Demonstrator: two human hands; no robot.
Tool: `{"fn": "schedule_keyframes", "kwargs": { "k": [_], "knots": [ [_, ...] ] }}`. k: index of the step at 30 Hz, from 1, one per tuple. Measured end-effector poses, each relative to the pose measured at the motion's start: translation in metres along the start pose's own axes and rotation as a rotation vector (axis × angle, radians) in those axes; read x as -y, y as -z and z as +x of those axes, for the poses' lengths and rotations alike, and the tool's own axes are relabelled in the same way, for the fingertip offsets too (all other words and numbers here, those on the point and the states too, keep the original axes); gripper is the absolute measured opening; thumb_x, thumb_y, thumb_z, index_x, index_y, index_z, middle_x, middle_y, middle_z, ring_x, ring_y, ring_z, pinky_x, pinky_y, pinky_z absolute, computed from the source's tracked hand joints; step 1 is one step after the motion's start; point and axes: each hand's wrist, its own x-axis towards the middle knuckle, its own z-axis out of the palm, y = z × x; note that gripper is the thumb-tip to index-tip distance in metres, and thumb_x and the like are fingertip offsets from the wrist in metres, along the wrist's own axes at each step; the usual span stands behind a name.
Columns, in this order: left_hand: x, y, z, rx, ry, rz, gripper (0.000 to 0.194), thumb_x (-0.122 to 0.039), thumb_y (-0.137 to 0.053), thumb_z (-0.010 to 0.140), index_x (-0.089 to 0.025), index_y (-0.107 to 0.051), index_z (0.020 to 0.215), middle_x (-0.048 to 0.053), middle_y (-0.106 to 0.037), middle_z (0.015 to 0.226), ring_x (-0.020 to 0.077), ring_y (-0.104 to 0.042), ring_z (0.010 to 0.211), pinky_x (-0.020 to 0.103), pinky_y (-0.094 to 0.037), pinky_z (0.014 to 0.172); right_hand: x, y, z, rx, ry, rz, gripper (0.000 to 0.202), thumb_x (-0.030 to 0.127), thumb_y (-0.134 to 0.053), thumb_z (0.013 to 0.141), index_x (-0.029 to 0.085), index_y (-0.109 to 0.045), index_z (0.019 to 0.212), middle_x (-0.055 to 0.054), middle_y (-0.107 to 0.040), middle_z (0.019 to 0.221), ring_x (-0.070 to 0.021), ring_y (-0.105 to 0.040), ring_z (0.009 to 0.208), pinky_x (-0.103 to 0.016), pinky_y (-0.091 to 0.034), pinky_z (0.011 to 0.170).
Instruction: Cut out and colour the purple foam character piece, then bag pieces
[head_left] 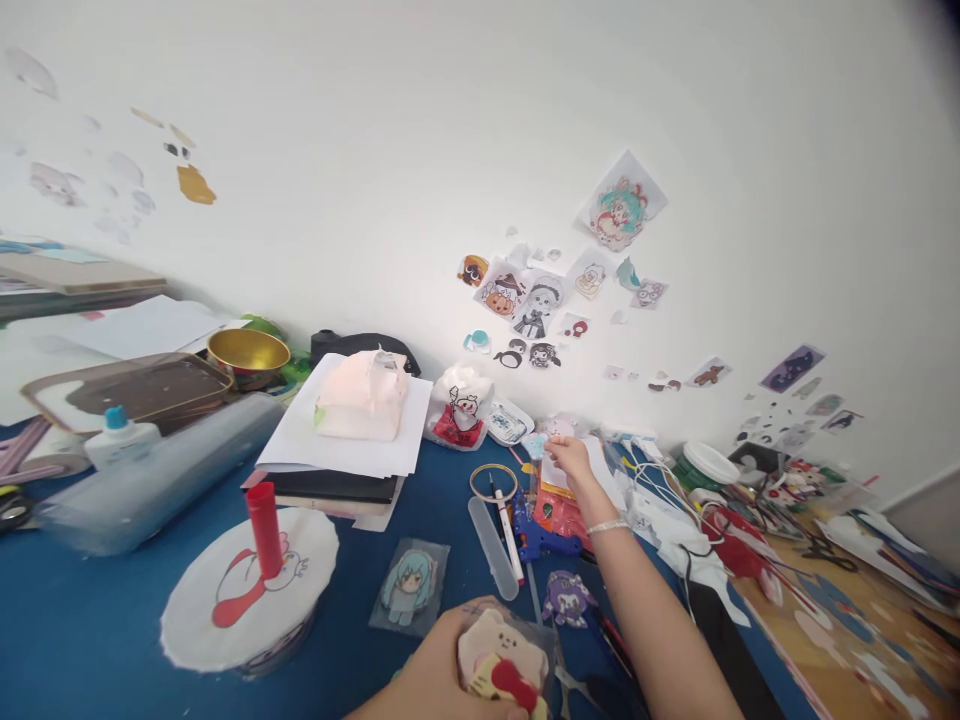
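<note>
My left hand [442, 665], at the bottom centre, is closed around clear-wrapped cartoon paper squishies [501, 645]; a cream bear face and a yellow figure with a red bow show. Farther back, my right hand [571, 460] reaches over a pile against the wall, its fingers bent together at the edge of a small pale blue cartoon piece [534, 445]. Beneath that wrist are white papers [600, 465] and an orange-red packet [559, 510]. A wrapped squishy with turquoise hair [411, 585] lies left of my left hand, and a purple cartoon piece [568, 598] lies to its right.
A blue glue gun [536, 535], a white marker [508, 540] and a tape ring [493, 482] lie mid-table. At left, a red tube [264, 530] stands on a round white-covered container [187, 615]. White cables [660, 470] and scissors [829, 550] are at right.
</note>
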Motion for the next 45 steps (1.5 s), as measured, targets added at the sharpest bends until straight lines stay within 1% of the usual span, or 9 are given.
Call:
{"fn": "schedule_keyframes", "kwargs": {
  "k": [5, 11, 16, 21, 26, 31, 34, 40, 45],
  "knots": [
    [-0.005, -0.006, -0.002, 0.073, -0.007, 0.023, 0.06, -0.035, -0.085, 0.045, -0.018, -0.044, 0.084, -0.003, -0.059, 0.072, 0.0086, -0.051, 0.064, 0.022, -0.041, 0.065, 0.018, 0.0, -0.063, 0.223, -0.03, 0.229, 0.035, 0.03, -0.06, 0.08, 0.013, -0.056, 0.11, -0.003, -0.066, 0.083, -0.0149, -0.064, 0.073, -0.028, -0.052, 0.068],
    [-0.012, -0.011, -0.006, 0.132, -0.025, 0.083, 0.046, -0.027, -0.082, 0.047, -0.015, -0.05, 0.079, -0.001, -0.061, 0.072, 0.0095, -0.052, 0.064, 0.02, -0.041, 0.061, 0.037, -0.054, -0.147, 0.499, -0.036, 0.311, 0.029, 0.042, -0.065, 0.068, 0.016, -0.063, 0.082, -0.003, -0.067, 0.065, -0.0186, -0.066, 0.063, -0.03, -0.051, 0.058],
    [-0.018, -0.011, -0.008, 0.093, -0.044, 0.083, 0.041, -0.024, -0.079, 0.046, -0.014, -0.056, 0.079, -0.001, -0.061, 0.07, 0.0098, -0.052, 0.061, 0.02, -0.041, 0.058, 0.039, -0.089, -0.167, 0.514, 0.043, 0.2, 0.013, 0.03, -0.064, 0.068, 0.019, -0.057, 0.068, 0.001, -0.06, 0.058, -0.0164, -0.062, 0.057, -0.029, -0.05, 0.055],
    [-0.019, -0.01, -0.006, 0.102, -0.074, 0.134, 0.03, -0.023, -0.076, 0.052, -0.012, -0.064, 0.077, 0.001, -0.063, 0.073, 0.0121, -0.055, 0.064, 0.022, -0.044, 0.062, 0.03, -0.1, -0.17, 0.477, 0.171, 0.031, 0.012, 0.014, -0.06, 0.066, 0.02, -0.056, 0.076, 0.004, -0.058, 0.059, -0.0127, -0.056, 0.054, -0.026, -0.048, 0.056],
    [-0.009, -0.006, 0.0, -0.028, -0.064, 0.05, 0.048, -0.03, -0.083, 0.046, -0.013, -0.059, 0.084, 0.002, -0.065, 0.073, 0.0144, -0.058, 0.066, 0.024, -0.046, 0.063, 0.029, -0.071, -0.137, 0.373, 0.289, -0.159, 0.015, 0.015, -0.053, 0.073, 0.019, -0.058, 0.086, 0.0, -0.064, 0.077, -0.0142, -0.061, 0.067, -0.027, -0.05, 0.065],
    [0.005, 0.004, 0.009, -0.218, -0.033, -0.036, 0.066, -0.042, -0.087, 0.042, -0.014, -0.053, 0.092, 0.007, -0.068, 0.084, 0.0193, -0.062, 0.073, 0.031, -0.05, 0.068, 0.019, 0.004, -0.039, -0.003, 0.277, -0.496, 0.026, 0.016, -0.046, 0.083, 0.013, -0.053, 0.108, -0.016, -0.054, 0.117, -0.0269, -0.049, 0.111, -0.042, -0.036, 0.095],
    [0.013, 0.009, 0.016, -0.318, -0.053, -0.029, 0.07, -0.046, -0.087, 0.039, -0.014, -0.053, 0.092, 0.009, -0.069, 0.084, 0.0215, -0.064, 0.074, 0.033, -0.051, 0.069, 0.003, 0.033, 0.007, -0.061, 0.26, -0.682, 0.03, 0.019, -0.055, 0.084, 0.011, -0.053, 0.113, -0.016, -0.05, 0.123, -0.0289, -0.046, 0.116, -0.048, -0.033, 0.098],
    [0.02, 0.018, 0.023, -0.341, -0.07, -0.008, 0.07, -0.047, -0.087, 0.038, -0.014, -0.055, 0.09, 0.011, -0.07, 0.085, 0.023, -0.065, 0.074, 0.034, -0.052, 0.069, -0.016, 0.03, 0.037, -0.014, 0.325, -0.867, 0.03, 0.031, -0.055, 0.089, 0.017, -0.054, 0.115, -0.008, -0.056, 0.117, -0.0208, -0.058, 0.1, -0.041, -0.049, 0.084],
    [0.004, 0.015, 0.02, -0.366, -0.047, -0.121, 0.066, -0.043, -0.087, 0.042, -0.013, -0.059, 0.093, 0.011, -0.071, 0.086, 0.0228, -0.065, 0.073, 0.032, -0.052, 0.068, -0.016, 0.04, 0.043, -0.024, 0.392, -0.904, 0.03, 0.031, -0.055, 0.089, 0.016, -0.054, 0.114, -0.008, -0.057, 0.114, -0.0195, -0.059, 0.096, -0.039, -0.051, 0.081]
  ]
}}
